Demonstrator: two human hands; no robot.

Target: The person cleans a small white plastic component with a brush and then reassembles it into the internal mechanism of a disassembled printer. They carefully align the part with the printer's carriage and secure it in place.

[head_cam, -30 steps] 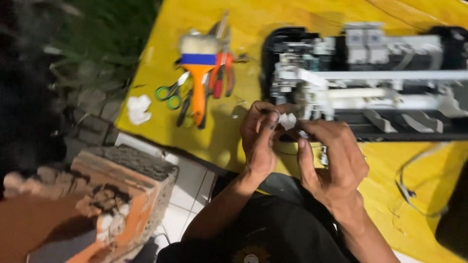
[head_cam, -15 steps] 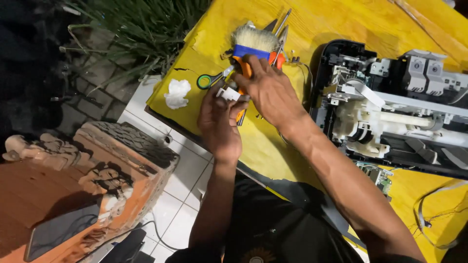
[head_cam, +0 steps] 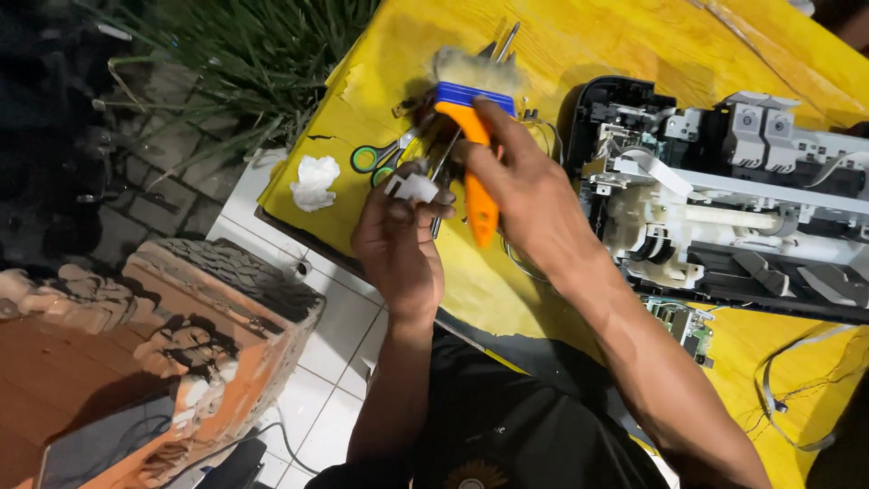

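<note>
Head view. The right hand (head_cam: 520, 186) lies over the orange-handled brush (head_cam: 471, 136), fingers curled on its handle above the yellow sheet (head_cam: 597, 36); the brush's long axis runs near-vertical, bristles pointing away. The left hand (head_cam: 398, 240) pinches a small white part (head_cam: 415, 187) between its fingertips, just left of the handle.

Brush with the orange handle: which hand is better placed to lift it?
Right. The right hand already lies on the brush, fingers across its handle. The left hand is pinching a small white part.
</note>
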